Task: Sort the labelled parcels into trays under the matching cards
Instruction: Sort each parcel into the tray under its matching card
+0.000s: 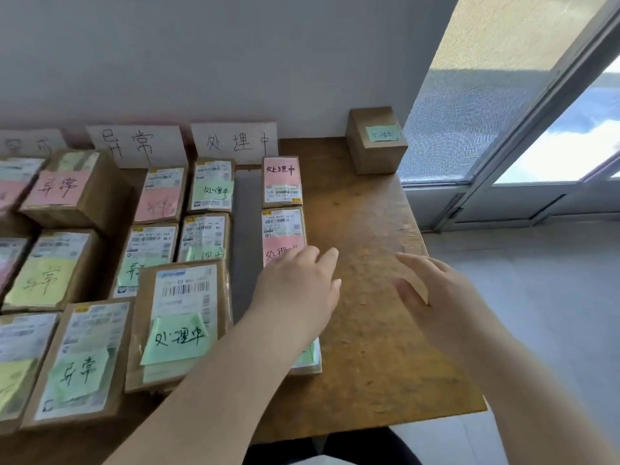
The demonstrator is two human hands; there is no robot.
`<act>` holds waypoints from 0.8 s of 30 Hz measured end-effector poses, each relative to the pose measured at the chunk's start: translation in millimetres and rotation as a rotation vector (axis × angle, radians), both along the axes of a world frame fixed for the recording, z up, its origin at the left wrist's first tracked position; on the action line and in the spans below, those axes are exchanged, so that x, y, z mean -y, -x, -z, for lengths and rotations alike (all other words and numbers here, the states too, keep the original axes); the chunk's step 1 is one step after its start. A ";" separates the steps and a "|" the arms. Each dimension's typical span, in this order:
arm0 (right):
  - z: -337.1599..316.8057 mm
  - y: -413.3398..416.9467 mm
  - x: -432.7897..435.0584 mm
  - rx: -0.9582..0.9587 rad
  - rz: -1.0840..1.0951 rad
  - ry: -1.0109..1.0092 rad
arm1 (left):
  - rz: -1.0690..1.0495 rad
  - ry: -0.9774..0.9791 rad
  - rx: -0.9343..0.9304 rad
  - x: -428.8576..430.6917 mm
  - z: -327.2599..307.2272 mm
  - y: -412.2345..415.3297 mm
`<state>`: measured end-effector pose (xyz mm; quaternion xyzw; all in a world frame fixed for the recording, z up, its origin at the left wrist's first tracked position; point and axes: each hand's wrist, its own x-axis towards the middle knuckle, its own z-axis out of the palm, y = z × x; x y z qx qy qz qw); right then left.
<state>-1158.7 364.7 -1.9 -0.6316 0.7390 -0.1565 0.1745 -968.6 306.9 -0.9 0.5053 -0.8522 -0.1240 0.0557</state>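
Worn wooden table, left half packed with rows of taped, sticky-noted parcels, handwritten cards propped along the back by the wall, and one lone box off at the far right corner.

Matt wooden table; seemingly cardboard parcels.

Head-height view, steeply down onto table.
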 end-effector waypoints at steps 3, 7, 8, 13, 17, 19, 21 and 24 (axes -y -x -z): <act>8.5 13.4 20.3 0.015 -0.002 -0.040 | 0.006 -0.055 0.038 15.3 5.2 21.6; 11.3 40.2 62.9 0.025 -0.035 -0.037 | -0.034 -0.076 0.085 45.8 8.6 49.7; 11.3 48.4 76.2 0.028 -0.054 -0.044 | -0.057 -0.086 0.091 54.9 8.1 56.9; 14.6 95.7 150.4 0.063 -0.116 -0.089 | -0.189 -0.190 0.029 102.8 12.1 97.6; 28.2 135.6 218.2 0.075 -0.102 -0.088 | -0.261 -0.266 -0.022 143.0 30.2 130.7; 38.7 151.8 250.5 0.085 -0.088 -0.103 | -0.280 -0.302 -0.036 161.7 38.3 146.2; 49.3 163.6 278.2 0.117 -0.061 -0.136 | -0.308 -0.338 -0.070 181.4 44.5 160.6; 62.7 175.5 309.3 0.201 0.010 -0.155 | -0.420 -0.416 -0.206 213.2 51.9 181.3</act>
